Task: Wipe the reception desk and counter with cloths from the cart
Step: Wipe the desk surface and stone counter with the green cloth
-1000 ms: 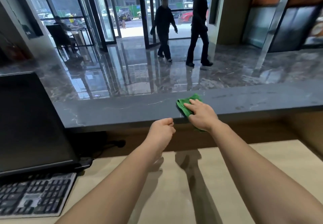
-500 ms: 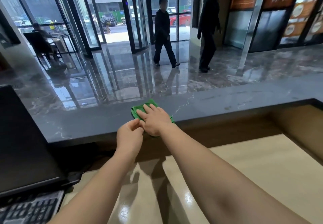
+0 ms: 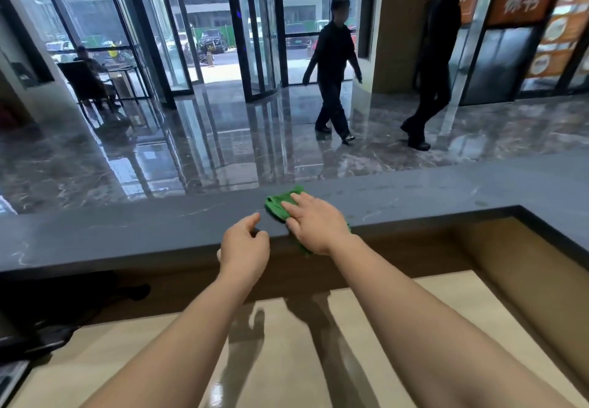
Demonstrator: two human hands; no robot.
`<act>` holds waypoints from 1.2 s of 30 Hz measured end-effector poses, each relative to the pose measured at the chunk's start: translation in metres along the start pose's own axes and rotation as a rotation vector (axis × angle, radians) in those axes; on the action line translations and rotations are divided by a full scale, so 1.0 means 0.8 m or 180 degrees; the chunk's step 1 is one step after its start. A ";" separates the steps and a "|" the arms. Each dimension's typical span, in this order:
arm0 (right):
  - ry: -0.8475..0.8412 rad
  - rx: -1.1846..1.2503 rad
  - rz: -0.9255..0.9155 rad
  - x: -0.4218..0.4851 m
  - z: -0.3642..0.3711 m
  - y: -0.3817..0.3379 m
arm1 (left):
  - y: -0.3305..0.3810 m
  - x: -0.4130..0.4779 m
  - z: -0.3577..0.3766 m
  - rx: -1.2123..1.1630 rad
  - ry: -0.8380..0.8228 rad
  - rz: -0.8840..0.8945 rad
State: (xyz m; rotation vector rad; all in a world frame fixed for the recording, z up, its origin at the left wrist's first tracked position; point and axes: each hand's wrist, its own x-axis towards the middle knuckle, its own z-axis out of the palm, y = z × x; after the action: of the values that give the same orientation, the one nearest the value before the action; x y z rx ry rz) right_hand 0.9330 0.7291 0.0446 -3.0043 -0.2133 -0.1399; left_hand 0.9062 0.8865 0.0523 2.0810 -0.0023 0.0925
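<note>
**Green cloth pinned flat on the counter's near edge**

The green cloth lies bunched under the right hand. Its folds show beyond the fingertips, and a corner hangs off the edge below the wrist. It looks soft, light and limp, the sort that slides easily on polished stone and rucks up if pushed from one corner. A flat palm over its middle seems the best hold, or a pinch on the bunched far fold to lift it.

The right hand presses it with straight, spread fingers and does not grasp it. The left hand, just beside the right and nearer the wearer, hangs loosely curled and holds nothing, its thumb and forefinger at the lip of the dark counter.

Half a second ago the two hands were touching; now there is a gap between them, and more cloth trails over the edge.

Below both forearms lies the pale desk. Well beyond the hands, two people cross the glossy lobby floor, further right than they were.
</note>
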 end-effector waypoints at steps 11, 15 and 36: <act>-0.0018 -0.0090 0.1063 -0.093 -0.042 0.225 | 0.040 -0.029 0.076 0.1239 -0.0027 0.0077; 0.0062 -0.0116 0.1212 -0.082 -0.036 0.214 | 0.036 -0.029 0.067 0.1510 -0.0241 0.0176; -0.0437 -0.0014 -0.0528 0.113 0.012 -0.065 | -0.007 0.011 -0.034 0.2190 -0.0332 0.0312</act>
State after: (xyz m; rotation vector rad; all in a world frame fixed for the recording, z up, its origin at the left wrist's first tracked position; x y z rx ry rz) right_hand 1.0152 0.7939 0.0506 -2.9995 -0.4766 0.0508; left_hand 0.9133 0.9133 0.0614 2.7715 -0.1558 0.0467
